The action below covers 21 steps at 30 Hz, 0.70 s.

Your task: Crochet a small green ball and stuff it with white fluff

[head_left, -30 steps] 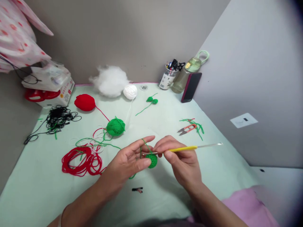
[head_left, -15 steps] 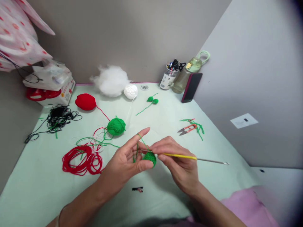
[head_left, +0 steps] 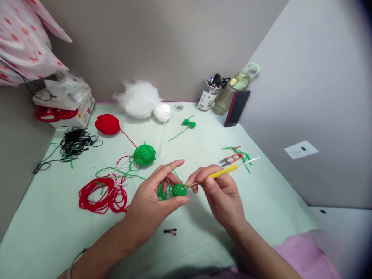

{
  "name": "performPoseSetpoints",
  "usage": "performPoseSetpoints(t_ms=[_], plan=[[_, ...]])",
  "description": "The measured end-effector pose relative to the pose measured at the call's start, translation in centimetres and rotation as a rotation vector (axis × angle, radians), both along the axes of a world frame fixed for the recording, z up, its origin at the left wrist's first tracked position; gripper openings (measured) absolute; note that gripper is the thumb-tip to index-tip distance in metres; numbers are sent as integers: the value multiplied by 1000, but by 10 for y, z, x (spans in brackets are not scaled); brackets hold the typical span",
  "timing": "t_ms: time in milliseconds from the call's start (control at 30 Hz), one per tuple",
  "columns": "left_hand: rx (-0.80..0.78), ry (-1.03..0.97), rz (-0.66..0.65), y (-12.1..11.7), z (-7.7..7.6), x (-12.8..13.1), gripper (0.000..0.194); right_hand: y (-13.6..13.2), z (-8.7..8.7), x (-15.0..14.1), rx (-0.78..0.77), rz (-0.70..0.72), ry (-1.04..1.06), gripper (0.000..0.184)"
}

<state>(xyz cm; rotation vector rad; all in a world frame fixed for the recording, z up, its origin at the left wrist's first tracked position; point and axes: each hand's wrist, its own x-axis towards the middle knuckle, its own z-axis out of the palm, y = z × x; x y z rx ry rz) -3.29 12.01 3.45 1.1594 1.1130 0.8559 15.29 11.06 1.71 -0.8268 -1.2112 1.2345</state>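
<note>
Between the thumb and fingers of my left hand (head_left: 155, 195) sits a small round green crochet piece (head_left: 179, 190). A strand of green yarn loops over the raised left index finger and runs down to the piece. My right hand (head_left: 222, 192) pinches a crochet hook (head_left: 223, 171) by its yellow grip, and the hook's thin metal tip touches the right side of the piece. The hook's other end points up and to the right. A ball of green yarn (head_left: 144, 154) lies beyond my left hand, with loose green strands around it.
Red yarn loops (head_left: 95, 195) and a black yarn tangle (head_left: 76, 142) lie left. Behind are a red yarn ball (head_left: 107, 124), white stuffing (head_left: 138, 99) and a white yarn ball (head_left: 162, 112). Orange thread snips (head_left: 232, 159), a phone (head_left: 236, 109) and a bottle (head_left: 228, 95) stand or lie right.
The hook has tilted, its far end swinging up and its tip lower against the green piece. My right hand has turned and drawn slightly right. The view has shifted a little.
</note>
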Motion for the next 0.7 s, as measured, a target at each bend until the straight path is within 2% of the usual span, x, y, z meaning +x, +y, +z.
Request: performPoseSetpoints(t_ms=[133, 233, 467, 567, 700], plan=[[55, 33, 12, 0, 0, 1, 53, -1, 2, 5, 47, 53, -60, 17], [71, 46, 7, 0, -1, 1, 58, -3, 7, 9, 103, 76, -160, 17], [81, 104, 83, -1, 1, 7, 59, -7, 16, 8, 456, 31, -546, 20], [64, 88, 103, -2, 2, 9, 58, -8, 16, 8, 544, 9, -645, 20], [11, 36, 109, -6, 0, 10, 58, -12, 11, 9, 796, -89, -893, 19]])
